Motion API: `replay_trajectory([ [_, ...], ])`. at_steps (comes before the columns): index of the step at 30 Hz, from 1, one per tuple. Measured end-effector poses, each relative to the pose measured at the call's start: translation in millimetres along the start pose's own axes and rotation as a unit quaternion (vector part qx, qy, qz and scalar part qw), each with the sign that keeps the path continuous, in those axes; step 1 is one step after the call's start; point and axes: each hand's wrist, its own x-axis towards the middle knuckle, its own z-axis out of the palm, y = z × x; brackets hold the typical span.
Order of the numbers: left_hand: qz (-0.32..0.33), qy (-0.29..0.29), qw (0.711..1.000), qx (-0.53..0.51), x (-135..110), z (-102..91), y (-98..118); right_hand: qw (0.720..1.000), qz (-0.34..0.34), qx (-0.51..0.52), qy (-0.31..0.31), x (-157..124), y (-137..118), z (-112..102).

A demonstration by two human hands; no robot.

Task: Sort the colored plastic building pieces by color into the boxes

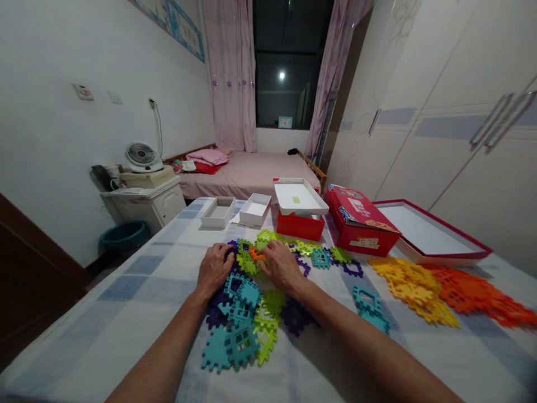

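Both my hands rest on a heap of interlocking plastic tiles (247, 313) in teal, purple and lime on a checked tablecloth (138, 302). My left hand (215, 267) lies knuckles up on purple and teal pieces, fingers curled down. My right hand (280, 264) sits beside it, and its fingertips pinch an orange tile (256, 254) over a lime-green one. Both hands nearly touch at the middle of the heap.
Yellow tiles (413, 288) and orange tiles (482, 296) lie in separate piles at the right. Two small white trays (218, 212), a white lid on a red box (300, 215), a red printed box (361, 221) and an open box lid (428, 232) stand behind. A bed and fan lie beyond.
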Motion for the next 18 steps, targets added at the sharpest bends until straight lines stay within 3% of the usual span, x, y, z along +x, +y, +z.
replay_trajectory([
  [3,-0.002,-0.001,1.0,0.0,0,-0.9,2,0.997,0.04,-0.062,-0.03,10,-12,12],
  [6,-0.003,-0.005,1.0,-0.006,1,-1.6,3,0.994,0.09,-0.045,-0.037,12,-16,16],
  [11,-0.001,0.004,1.0,-0.004,1,-1.4,3,0.982,0.141,0.129,-0.015,13,-13,12],
  [15,0.001,0.0,1.0,-0.002,1,-1.2,3,0.961,0.152,0.23,-0.021,10,5,-3],
  [18,-0.002,-0.004,1.0,0.0,1,-1.2,3,0.914,0.163,0.372,-0.019,-2,30,-26],
])
